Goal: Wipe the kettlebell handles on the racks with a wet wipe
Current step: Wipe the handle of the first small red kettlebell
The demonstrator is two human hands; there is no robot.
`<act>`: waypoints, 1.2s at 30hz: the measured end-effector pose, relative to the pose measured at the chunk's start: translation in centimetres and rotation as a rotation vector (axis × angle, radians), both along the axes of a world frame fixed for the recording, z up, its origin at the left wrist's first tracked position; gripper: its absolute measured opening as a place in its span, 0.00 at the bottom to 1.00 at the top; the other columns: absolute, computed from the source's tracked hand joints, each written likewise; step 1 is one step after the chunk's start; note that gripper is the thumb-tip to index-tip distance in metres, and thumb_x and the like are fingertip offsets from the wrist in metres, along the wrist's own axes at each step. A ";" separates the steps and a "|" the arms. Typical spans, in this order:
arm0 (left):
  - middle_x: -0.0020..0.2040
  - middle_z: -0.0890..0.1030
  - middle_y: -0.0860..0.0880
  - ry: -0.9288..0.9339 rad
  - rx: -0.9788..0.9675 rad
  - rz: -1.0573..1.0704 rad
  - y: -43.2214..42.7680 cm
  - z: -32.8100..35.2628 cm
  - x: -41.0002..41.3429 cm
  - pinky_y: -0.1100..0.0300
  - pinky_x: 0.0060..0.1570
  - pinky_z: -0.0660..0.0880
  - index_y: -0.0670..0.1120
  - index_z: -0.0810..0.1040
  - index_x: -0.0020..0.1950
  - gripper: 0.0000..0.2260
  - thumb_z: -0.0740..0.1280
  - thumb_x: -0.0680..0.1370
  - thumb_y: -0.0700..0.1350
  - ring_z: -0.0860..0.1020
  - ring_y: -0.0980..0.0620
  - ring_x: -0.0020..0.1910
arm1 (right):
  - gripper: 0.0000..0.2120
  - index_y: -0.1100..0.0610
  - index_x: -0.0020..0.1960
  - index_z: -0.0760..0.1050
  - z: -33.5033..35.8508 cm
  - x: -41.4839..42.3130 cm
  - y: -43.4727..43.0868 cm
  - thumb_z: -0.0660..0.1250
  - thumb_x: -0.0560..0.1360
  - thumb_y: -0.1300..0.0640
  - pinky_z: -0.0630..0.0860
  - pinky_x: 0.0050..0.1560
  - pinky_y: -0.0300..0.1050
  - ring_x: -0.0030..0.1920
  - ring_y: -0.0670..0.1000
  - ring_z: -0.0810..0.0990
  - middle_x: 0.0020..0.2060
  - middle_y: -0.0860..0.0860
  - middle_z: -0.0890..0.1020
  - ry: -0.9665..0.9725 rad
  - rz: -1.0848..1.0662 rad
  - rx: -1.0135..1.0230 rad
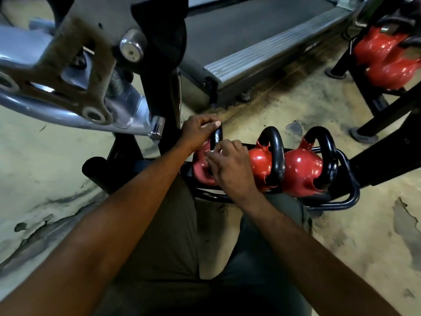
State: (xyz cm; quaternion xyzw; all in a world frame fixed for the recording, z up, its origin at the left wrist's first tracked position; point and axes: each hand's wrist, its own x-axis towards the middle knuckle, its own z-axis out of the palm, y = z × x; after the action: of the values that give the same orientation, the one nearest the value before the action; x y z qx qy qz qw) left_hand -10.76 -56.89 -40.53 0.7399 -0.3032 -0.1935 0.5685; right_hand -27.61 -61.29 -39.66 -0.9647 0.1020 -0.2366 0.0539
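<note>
Three kettlebells sit in a row on the low rack, which is bent from round black tube. Each has a glossy red ball-shaped body and a thick, smooth black loop on top. The middle kettlebell and the right kettlebell stand untouched, side by side and touching.

The left kettlebell, at the rack's left end, is half hidden by two bare hands. The left hand is curled over the top of its handle, gripping it. The right hand lies lower on the same kettlebell, fingers bent in. A sliver of white at the fingertips looks like the wet wipe, pinched against the base of the handle; most of it is hidden.

Beyond the rack's right end a second rack of black bars carries at least two more shiny red kettlebells. Behind the low rack lies one treadmill, with a dark belt and ribbed grey side rail. To the rack's left stands one silver metal machine with rounded bolts. The floor around the rack is pale, stained and flaking. Olive trousers show in front of it.
</note>
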 end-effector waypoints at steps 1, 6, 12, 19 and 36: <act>0.61 0.82 0.49 -0.079 0.020 -0.022 0.5 -0.3 -0.5 0.56 0.66 0.73 0.47 0.85 0.56 0.09 0.71 0.76 0.44 0.79 0.56 0.61 | 0.11 0.53 0.56 0.81 -0.9 -0.8 0.6 0.65 0.77 0.52 0.71 0.47 0.51 0.50 0.54 0.73 0.50 0.53 0.77 0.006 0.016 -0.023; 0.63 0.80 0.42 -0.414 -0.011 -0.162 2.2 -0.9 -2.2 0.63 0.67 0.70 0.42 0.84 0.57 0.11 0.70 0.76 0.42 0.77 0.51 0.64 | 0.09 0.49 0.53 0.82 -3.9 -4.1 1.8 0.70 0.74 0.56 0.69 0.48 0.51 0.50 0.55 0.75 0.47 0.49 0.81 -0.095 -0.068 -0.049; 0.64 0.80 0.42 -0.474 -0.023 -0.143 3.2 -1.5 -1.9 0.58 0.67 0.72 0.44 0.84 0.59 0.11 0.70 0.77 0.44 0.77 0.50 0.65 | 0.04 0.53 0.48 0.82 -4.4 -2.1 3.4 0.69 0.77 0.55 0.68 0.46 0.50 0.48 0.54 0.74 0.46 0.50 0.81 -0.205 -0.138 0.011; 0.64 0.80 0.43 -0.477 -0.039 -0.143 3.2 -1.4 -1.9 0.57 0.67 0.72 0.45 0.84 0.59 0.11 0.69 0.77 0.44 0.77 0.51 0.65 | 0.08 0.56 0.54 0.80 -4.4 -3.6 2.9 0.70 0.76 0.63 0.75 0.51 0.42 0.52 0.44 0.79 0.50 0.48 0.82 -0.297 -0.196 0.622; 0.66 0.78 0.46 -0.309 0.059 -0.166 4.0 -1.3 -2.7 0.68 0.68 0.67 0.45 0.81 0.62 0.14 0.65 0.78 0.34 0.74 0.54 0.68 | 0.12 0.56 0.59 0.83 -1.8 -2.4 1.8 0.68 0.77 0.65 0.77 0.54 0.37 0.53 0.46 0.79 0.50 0.52 0.79 -0.234 -0.149 0.762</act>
State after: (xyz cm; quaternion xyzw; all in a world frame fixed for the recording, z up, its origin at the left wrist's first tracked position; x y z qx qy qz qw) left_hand -13.51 -52.86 -41.88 0.7496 -0.4413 -0.1324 0.4752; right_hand -30.04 -59.51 -41.50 -0.8323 0.2453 -0.2932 0.4014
